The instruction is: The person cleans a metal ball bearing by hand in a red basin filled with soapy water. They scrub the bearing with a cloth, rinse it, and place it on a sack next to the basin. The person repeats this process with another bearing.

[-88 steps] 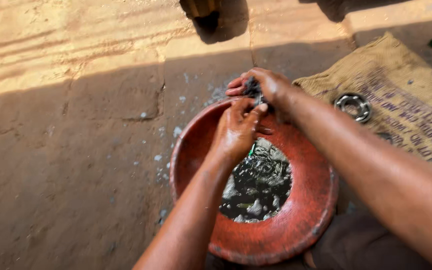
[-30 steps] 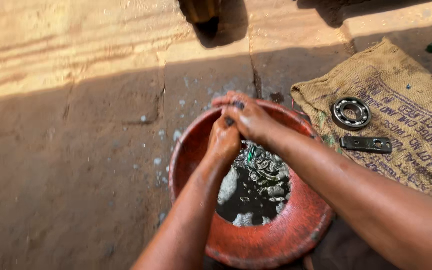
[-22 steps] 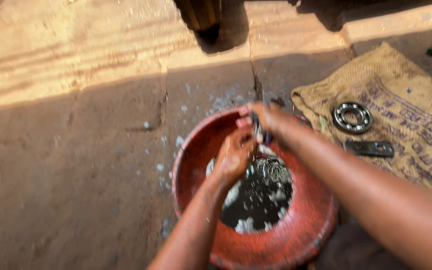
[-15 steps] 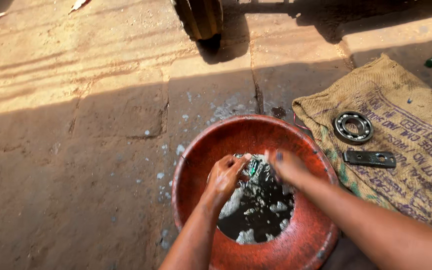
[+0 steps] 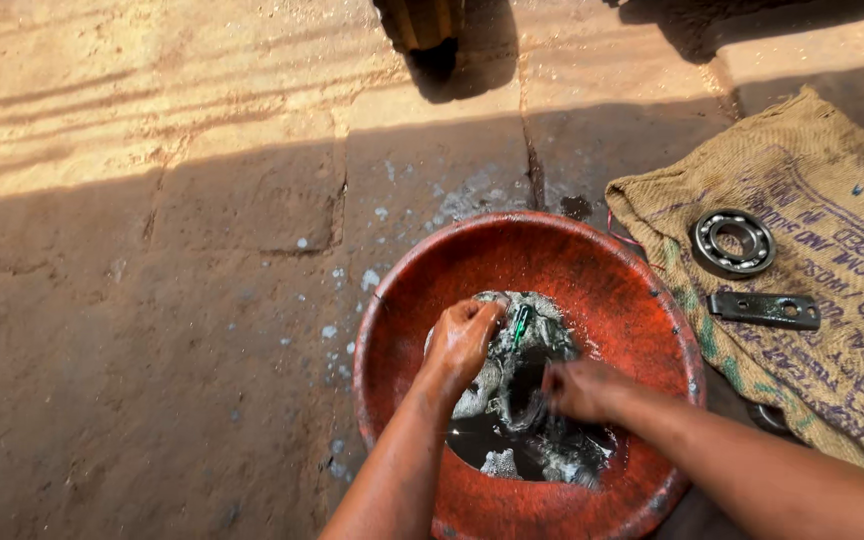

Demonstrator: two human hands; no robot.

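Observation:
A round red basin [image 5: 652,300] on the ground holds dark water, foam and a wet grey heap of metal parts [image 5: 542,340]. My left hand [image 5: 462,340] is down inside the basin with its fingers curled against the left side of the heap. What the fingers grip, if anything, is hidden. A thin green-handled tool [image 5: 520,322] lies in the heap just right of that hand. My right hand [image 5: 577,390] is low over the dark water, blurred by motion, and its fingers cannot be made out.
A burlap sack [image 5: 832,180] lies to the right of the basin, with a steel ball bearing [image 5: 733,242] and a flat dark metal bracket [image 5: 764,309] on it. The ground is cracked brown concrete with foam flecks [image 5: 370,280]. A dark post base [image 5: 422,25] stands at the top.
Both hands were rubbing a small part together above the basin's far rim. They have since parted and dropped into the basin, the left onto the heap and the right toward the water.

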